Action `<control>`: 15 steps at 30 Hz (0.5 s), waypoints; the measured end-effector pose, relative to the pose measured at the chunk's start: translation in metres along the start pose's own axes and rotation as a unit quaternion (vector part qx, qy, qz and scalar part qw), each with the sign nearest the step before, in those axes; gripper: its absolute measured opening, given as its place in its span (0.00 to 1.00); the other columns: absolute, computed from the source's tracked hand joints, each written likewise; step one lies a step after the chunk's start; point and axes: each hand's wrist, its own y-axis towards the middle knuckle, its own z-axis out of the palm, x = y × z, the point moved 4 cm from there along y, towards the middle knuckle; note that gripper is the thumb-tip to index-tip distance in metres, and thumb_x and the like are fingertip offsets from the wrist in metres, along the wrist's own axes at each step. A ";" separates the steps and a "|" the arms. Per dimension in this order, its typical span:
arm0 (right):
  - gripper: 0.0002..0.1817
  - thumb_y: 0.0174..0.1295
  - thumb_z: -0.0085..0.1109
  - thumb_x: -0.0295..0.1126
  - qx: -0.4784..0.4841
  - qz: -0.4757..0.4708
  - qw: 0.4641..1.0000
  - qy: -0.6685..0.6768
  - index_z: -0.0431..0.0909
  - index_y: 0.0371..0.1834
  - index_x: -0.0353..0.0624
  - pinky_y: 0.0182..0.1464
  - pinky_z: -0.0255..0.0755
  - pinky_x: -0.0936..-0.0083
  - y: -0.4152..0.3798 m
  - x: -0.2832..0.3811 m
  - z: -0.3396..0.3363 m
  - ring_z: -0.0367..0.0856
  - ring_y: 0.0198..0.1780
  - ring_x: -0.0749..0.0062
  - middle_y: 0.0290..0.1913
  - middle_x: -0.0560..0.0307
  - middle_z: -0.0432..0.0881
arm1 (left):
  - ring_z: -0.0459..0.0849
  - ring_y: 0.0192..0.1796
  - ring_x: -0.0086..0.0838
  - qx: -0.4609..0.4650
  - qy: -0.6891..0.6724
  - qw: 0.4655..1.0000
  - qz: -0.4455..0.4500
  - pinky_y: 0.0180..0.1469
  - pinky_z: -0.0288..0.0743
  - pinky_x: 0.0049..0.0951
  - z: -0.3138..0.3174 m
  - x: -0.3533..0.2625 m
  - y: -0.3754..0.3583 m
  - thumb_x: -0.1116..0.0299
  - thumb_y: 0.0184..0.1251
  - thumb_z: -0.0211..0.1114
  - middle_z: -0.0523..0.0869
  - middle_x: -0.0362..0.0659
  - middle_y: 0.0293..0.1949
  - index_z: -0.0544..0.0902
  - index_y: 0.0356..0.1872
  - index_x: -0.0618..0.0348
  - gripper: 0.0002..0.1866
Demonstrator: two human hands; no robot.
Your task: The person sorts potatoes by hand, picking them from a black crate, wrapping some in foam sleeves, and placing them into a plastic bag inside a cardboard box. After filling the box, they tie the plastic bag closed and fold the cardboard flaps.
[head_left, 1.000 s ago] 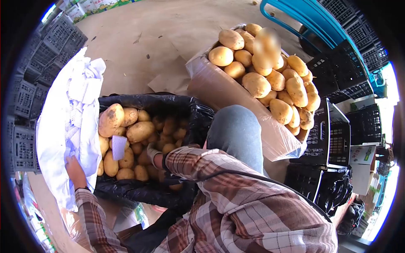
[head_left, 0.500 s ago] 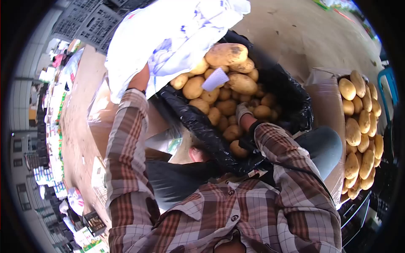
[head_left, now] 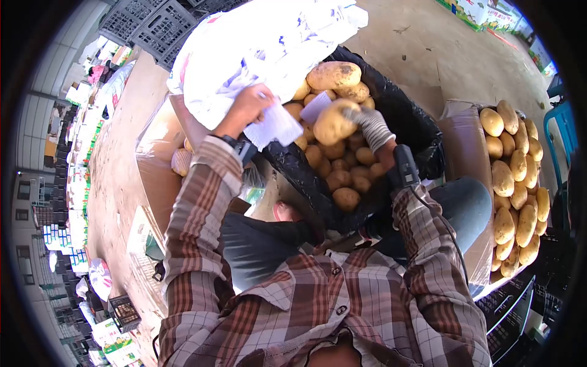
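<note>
My right hand (head_left: 374, 127), in a striped glove, grips a large potato (head_left: 335, 122) above a crate lined with black plastic (head_left: 422, 131). Many loose potatoes (head_left: 348, 177) lie in that crate. Bare-skinned, my left hand (head_left: 252, 109) pinches a white foam net sleeve (head_left: 275, 127) at the crate's left edge, just left of the held potato. Another foam sleeve (head_left: 315, 107) rests on the potatoes, partly behind the held one. A white plastic bag (head_left: 244, 49) is spread behind my left hand.
On the right, a cardboard box (head_left: 468, 137) is heaped with potatoes (head_left: 516, 177). A carton (head_left: 160, 144) on the left holds a net-wrapped potato (head_left: 181, 161). Black plastic crates (head_left: 160, 27) stand at the upper left, a blue chair (head_left: 557, 131) at the far right.
My right hand has risen out of the potatoes with a large one in its grip. My left hand has come out from under the white bag with a foam sleeve.
</note>
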 end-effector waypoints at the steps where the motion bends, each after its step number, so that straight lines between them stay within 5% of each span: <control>1: 0.29 0.50 0.67 0.50 0.015 0.042 0.996 0.082 0.75 0.49 0.41 0.40 0.76 0.73 -0.011 0.004 0.001 0.78 0.39 0.70 0.39 0.57 0.79 | 0.73 0.15 0.24 -0.003 0.058 0.998 0.021 0.17 0.64 0.25 0.014 0.015 -0.001 0.67 0.57 0.66 0.74 0.38 0.17 0.76 0.37 0.53 0.09; 2: 0.28 0.50 0.67 0.48 0.013 0.023 0.987 0.158 0.75 0.49 0.41 0.37 0.76 0.74 -0.016 0.005 0.001 0.79 0.39 0.71 0.41 0.57 0.79 | 0.75 0.17 0.29 -0.006 0.117 0.992 0.045 0.20 0.67 0.29 0.027 0.030 -0.001 0.68 0.55 0.66 0.75 0.40 0.18 0.76 0.37 0.53 0.10; 3: 0.28 0.50 0.68 0.45 0.007 0.026 0.975 0.220 0.74 0.49 0.38 0.35 0.78 0.71 -0.019 0.004 0.001 0.80 0.40 0.68 0.41 0.54 0.80 | 0.79 0.28 0.41 -0.106 0.335 0.902 0.253 0.31 0.72 0.37 0.034 0.035 -0.008 0.70 0.51 0.67 0.77 0.46 0.23 0.76 0.37 0.53 0.13; 4: 0.28 0.50 0.68 0.42 0.001 0.030 0.959 0.282 0.73 0.50 0.35 0.32 0.81 0.68 -0.021 0.000 0.001 0.81 0.41 0.65 0.42 0.52 0.80 | 0.77 0.39 0.48 -0.134 0.330 0.904 0.235 0.40 0.70 0.41 0.045 0.044 -0.017 0.70 0.48 0.68 0.77 0.50 0.29 0.76 0.38 0.54 0.15; 7: 0.29 0.49 0.70 0.41 -0.019 0.030 0.957 0.288 0.72 0.51 0.36 0.32 0.80 0.69 -0.031 -0.009 0.005 0.81 0.40 0.65 0.41 0.52 0.80 | 0.77 0.40 0.47 -0.157 0.340 0.889 0.265 0.41 0.70 0.42 0.051 0.051 -0.025 0.68 0.48 0.68 0.77 0.50 0.31 0.78 0.37 0.53 0.14; 10: 0.27 0.49 0.69 0.43 -0.032 0.035 0.968 0.245 0.75 0.49 0.39 0.36 0.76 0.78 -0.044 -0.012 0.012 0.79 0.41 0.71 0.42 0.57 0.79 | 0.78 0.40 0.47 -0.138 0.453 0.856 0.205 0.41 0.71 0.42 0.055 0.047 -0.024 0.65 0.49 0.68 0.78 0.50 0.32 0.80 0.36 0.53 0.12; 12: 0.27 0.50 0.69 0.42 -0.031 0.041 0.969 0.240 0.74 0.50 0.38 0.38 0.77 0.78 -0.050 -0.009 0.016 0.79 0.41 0.71 0.43 0.56 0.78 | 0.78 0.42 0.46 -0.139 0.488 0.858 0.078 0.42 0.72 0.41 0.049 0.043 -0.020 0.62 0.49 0.68 0.78 0.50 0.33 0.81 0.34 0.53 0.12; 15: 0.26 0.52 0.68 0.40 -0.032 0.037 0.967 0.249 0.72 0.51 0.38 0.40 0.77 0.76 -0.057 -0.001 0.022 0.79 0.40 0.70 0.44 0.55 0.78 | 0.79 0.43 0.45 -0.045 0.478 0.862 0.160 0.44 0.71 0.40 0.056 0.047 -0.021 0.62 0.49 0.69 0.79 0.51 0.34 0.82 0.36 0.52 0.13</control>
